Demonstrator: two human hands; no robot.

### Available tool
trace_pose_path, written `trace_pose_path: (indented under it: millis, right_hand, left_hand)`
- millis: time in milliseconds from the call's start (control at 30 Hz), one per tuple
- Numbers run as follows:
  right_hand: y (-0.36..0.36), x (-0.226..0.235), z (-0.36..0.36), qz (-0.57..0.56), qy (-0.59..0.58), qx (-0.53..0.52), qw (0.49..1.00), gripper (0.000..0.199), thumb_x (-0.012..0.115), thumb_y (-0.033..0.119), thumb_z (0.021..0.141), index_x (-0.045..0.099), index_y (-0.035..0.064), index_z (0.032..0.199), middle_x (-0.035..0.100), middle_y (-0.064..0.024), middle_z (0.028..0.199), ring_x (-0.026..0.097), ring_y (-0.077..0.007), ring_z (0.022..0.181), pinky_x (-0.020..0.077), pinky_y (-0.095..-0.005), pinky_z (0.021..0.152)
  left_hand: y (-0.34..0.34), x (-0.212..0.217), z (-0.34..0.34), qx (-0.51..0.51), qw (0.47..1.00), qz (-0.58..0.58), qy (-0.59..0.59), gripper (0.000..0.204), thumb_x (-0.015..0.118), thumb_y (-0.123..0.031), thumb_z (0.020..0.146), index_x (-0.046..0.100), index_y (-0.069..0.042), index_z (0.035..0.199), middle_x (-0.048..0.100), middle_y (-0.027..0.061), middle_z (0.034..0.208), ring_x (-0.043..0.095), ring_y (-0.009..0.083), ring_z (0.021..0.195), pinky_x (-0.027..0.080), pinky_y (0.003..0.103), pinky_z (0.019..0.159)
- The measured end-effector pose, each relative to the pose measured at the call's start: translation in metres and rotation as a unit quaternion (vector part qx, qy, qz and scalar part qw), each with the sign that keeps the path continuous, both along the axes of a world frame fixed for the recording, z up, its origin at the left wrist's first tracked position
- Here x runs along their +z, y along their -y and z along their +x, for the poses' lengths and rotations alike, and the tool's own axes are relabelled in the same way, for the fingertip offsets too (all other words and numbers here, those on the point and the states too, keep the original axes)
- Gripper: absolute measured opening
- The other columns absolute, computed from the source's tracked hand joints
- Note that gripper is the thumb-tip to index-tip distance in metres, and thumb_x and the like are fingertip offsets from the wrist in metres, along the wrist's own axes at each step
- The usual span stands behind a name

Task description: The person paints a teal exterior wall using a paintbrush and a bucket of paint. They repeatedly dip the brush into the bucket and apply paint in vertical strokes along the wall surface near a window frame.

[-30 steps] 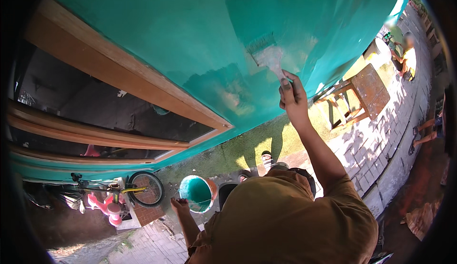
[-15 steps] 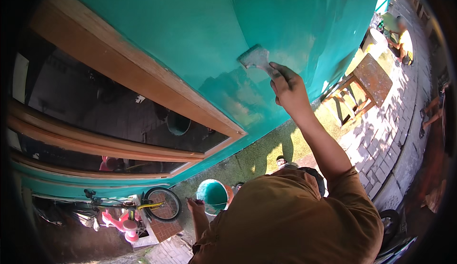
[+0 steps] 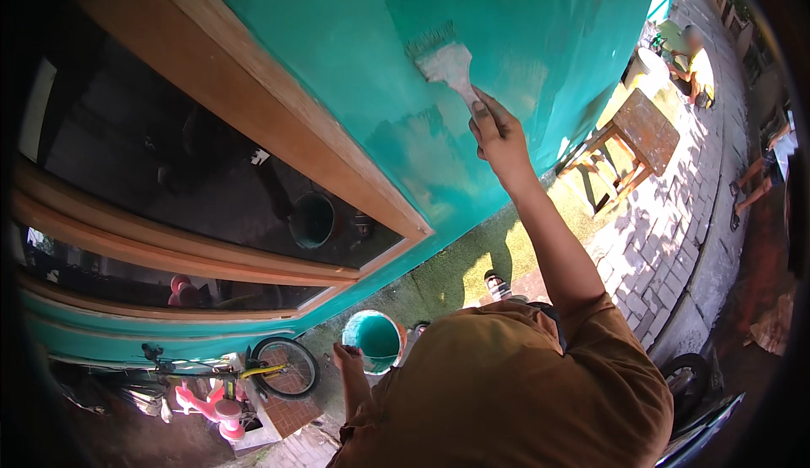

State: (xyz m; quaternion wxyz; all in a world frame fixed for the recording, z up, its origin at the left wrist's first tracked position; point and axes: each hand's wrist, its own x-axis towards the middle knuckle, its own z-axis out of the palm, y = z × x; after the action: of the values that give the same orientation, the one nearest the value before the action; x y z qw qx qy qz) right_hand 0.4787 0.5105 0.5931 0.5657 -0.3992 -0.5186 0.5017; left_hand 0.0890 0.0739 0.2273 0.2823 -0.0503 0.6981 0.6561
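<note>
My right hand (image 3: 499, 135) is closed round the handle of a wide flat paintbrush (image 3: 449, 65) with a pale, paint-smeared body. Its teal-coated bristles touch the teal wall (image 3: 515, 13), where darker wet-looking strokes lie beside paler, patchy areas. Low at my left side, my left hand (image 3: 348, 357) has its fingers curled at the rim of a bucket (image 3: 371, 326). A thin wire handle runs across the bucket's mouth from that hand. Teal paint coats the bucket's inside.
A wood-framed window (image 3: 278, 131) borders the painted area on the left. Below it are a bicycle (image 3: 287, 368) and a pink toy ride-on (image 3: 207, 402). A small wooden table (image 3: 634, 135) stands right, near a paved path (image 3: 675, 240). Another person (image 3: 699, 72) crouches beyond a white bucket (image 3: 651, 65).
The brush has moved up and slightly left along the wall, its bristles now pressed and splayed. My left hand stays by the bucket. At the far right, another person's legs show more.
</note>
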Motion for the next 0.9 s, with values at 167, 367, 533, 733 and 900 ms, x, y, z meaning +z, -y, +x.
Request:
trace_pose_path:
  millis: [167, 367, 533, 733, 900]
  right_hand:
    - [0.018, -0.111, 0.008, -0.089, 0.045, -0.022, 0.995, 0.041, 0.050, 0.026, 0.100, 0.057, 0.0006, 0.131, 0.048, 0.0016, 0.069, 0.041, -0.0057, 0.060, 0.0371, -0.0237, 0.053]
    - [0.007, -0.208, 0.022, -0.063, 0.131, -0.081, 0.986, 0.037, 0.051, 0.022, 0.098, 0.061, -0.0050, 0.122, 0.051, -0.0009, 0.065, 0.045, -0.0073, 0.057, 0.0385, -0.0264, 0.051]
    - [0.000, -0.112, 0.017, -0.083, 0.126, -0.059, 0.987, 0.037, 0.051, 0.019, 0.096, 0.061, -0.0054, 0.121, 0.062, -0.0190, 0.088, 0.059, -0.0233, 0.083, 0.0452, -0.0332, 0.074]
    - [0.013, 0.029, 0.041, 0.039, -0.025, -0.032, 0.998, 0.041, 0.052, 0.029, 0.099, 0.060, -0.0035, 0.123, 0.050, 0.0004, 0.067, 0.045, -0.0065, 0.060, 0.0379, -0.0250, 0.054]
    - [0.012, 0.021, 0.061, -0.037, -0.055, -0.027, 0.997, 0.040, 0.052, 0.030, 0.099, 0.060, -0.0017, 0.123, 0.048, 0.0023, 0.064, 0.042, -0.0054, 0.056, 0.0352, -0.0240, 0.050]
  left_hand:
    - [0.000, 0.017, 0.001, -0.047, 0.997, -0.053, -0.011, 0.023, 0.053, -0.024, 0.083, 0.038, -0.015, 0.067, 0.035, 0.0001, 0.060, 0.037, 0.0170, 0.054, 0.034, 0.039, 0.057]
    - [-0.010, 0.013, -0.007, -0.048, 0.997, -0.060, 0.011, 0.026, 0.055, -0.028, 0.084, 0.039, -0.014, 0.068, 0.037, 0.0011, 0.060, 0.038, 0.0185, 0.054, 0.035, 0.040, 0.057]
    - [0.013, 0.011, -0.025, -0.145, 0.988, -0.030, 0.033, 0.046, 0.068, 0.002, 0.079, 0.037, -0.001, 0.112, 0.046, 0.0031, 0.083, 0.047, 0.0129, 0.071, 0.045, 0.028, 0.065]
    - [0.004, 0.010, -0.027, -0.189, 0.981, -0.006, 0.045, 0.059, 0.069, 0.011, 0.077, 0.034, 0.002, 0.125, 0.052, 0.0060, 0.087, 0.051, 0.0127, 0.075, 0.046, 0.025, 0.066]
    - [-0.003, 0.006, -0.027, -0.176, 0.983, 0.016, 0.040, 0.059, 0.067, 0.013, 0.076, 0.033, 0.002, 0.124, 0.052, 0.0075, 0.086, 0.052, 0.0142, 0.075, 0.048, 0.029, 0.065]
